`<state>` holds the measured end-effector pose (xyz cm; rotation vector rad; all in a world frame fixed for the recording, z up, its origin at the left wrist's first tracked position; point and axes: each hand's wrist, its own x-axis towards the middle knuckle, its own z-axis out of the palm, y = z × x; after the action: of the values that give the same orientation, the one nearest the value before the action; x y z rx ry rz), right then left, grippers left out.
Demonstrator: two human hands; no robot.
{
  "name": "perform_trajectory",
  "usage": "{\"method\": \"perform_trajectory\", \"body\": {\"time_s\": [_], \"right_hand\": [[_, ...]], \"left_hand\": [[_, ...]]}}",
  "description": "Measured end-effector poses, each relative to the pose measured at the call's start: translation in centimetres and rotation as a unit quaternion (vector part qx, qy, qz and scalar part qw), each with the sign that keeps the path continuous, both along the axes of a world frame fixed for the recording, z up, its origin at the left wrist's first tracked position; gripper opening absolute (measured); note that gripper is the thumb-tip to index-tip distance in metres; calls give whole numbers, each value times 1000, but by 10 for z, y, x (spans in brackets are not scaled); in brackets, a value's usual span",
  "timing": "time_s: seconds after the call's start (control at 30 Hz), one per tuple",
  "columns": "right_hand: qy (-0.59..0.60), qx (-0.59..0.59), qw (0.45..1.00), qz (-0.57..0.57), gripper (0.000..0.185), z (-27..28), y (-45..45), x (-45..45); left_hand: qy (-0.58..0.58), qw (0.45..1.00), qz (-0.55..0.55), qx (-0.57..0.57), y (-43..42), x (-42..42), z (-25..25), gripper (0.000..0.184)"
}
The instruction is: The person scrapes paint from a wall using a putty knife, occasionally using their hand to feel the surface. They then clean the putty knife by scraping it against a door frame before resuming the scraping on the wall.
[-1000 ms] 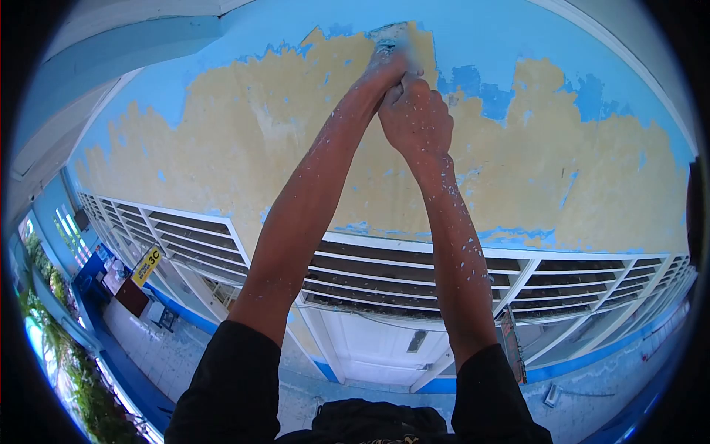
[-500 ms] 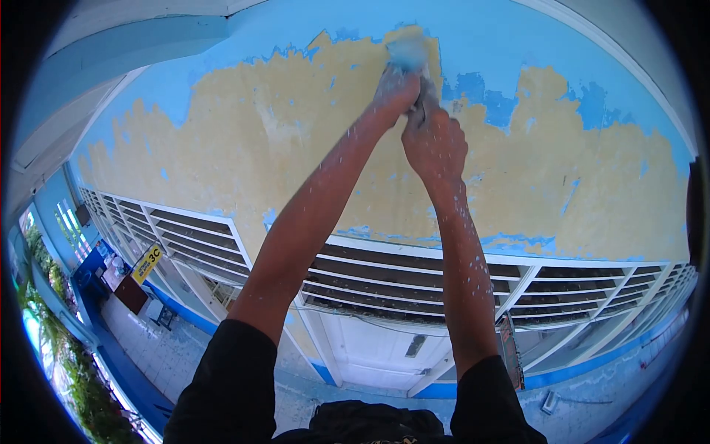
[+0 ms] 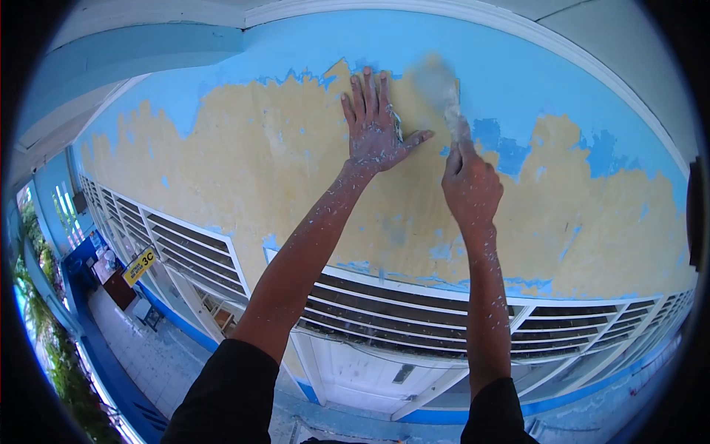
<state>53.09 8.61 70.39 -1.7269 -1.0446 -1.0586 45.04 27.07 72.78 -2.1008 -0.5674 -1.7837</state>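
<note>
A wall [image 3: 296,170] fills most of the head view, its blue paint [image 3: 325,44] stripped in the middle down to a yellowish layer with ragged edges. My left hand [image 3: 373,133] lies flat against the stripped part, fingers spread and pointing up, speckled with paint flakes. To its right, my right hand [image 3: 472,181] is wrapped round a scraper [image 3: 452,111], its blade pointing up at the border of the blue paint. A hazy blur covers part of the wall beside the blade. Flakes also dot both forearms.
Below the stripped area run white louvred windows [image 3: 399,311] above a white door [image 3: 370,370]. A yellow sign [image 3: 139,266] sticks out at the left, over a corridor with a brown desk [image 3: 118,290] and a chair [image 3: 148,314]. The ceiling trim [image 3: 414,6] curves overhead.
My left hand has come off the scraper and moved left, opening flat on the wall. My right hand keeps the scraper and has shifted right. The view has tilted up somewhat.
</note>
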Motion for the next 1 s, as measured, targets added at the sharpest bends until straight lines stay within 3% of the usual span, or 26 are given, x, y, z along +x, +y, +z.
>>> {"method": "perform_trajectory", "body": {"time_s": [0.1, 0.2, 0.3, 0.5, 0.6, 0.8, 0.97, 1.0], "right_hand": [[-84, 10, 996, -17, 50, 32, 9, 11], [-99, 16, 992, 77, 49, 37, 5, 23], [-86, -49, 993, 58, 51, 10, -20, 17], [-120, -71, 990, -15, 54, 24, -3, -21], [-54, -135, 988, -43, 57, 20, -14, -44], [-95, -89, 991, -4, 54, 37, 9, -57], [-47, -96, 994, -35, 52, 13, 7, -58], [-43, -94, 994, -34, 51, 9, 11, -56]], "left_hand": [[-8, 1000, 20, 6, -3, 4, -1, 127], [-20, 999, 29, 13, -1, 6, -5, 124], [-32, 999, 27, 28, 3, 6, -9, 123], [-62, 998, -3, 22, 2, 11, -15, 124], [-84, 996, -23, 36, 7, 11, -17, 124], [-83, 995, 0, 48, 19, 15, -16, 120], [-86, 994, -36, 50, 16, 12, -18, 114], [-82, 993, 59, 59, 25, 15, -18, 113]]}}
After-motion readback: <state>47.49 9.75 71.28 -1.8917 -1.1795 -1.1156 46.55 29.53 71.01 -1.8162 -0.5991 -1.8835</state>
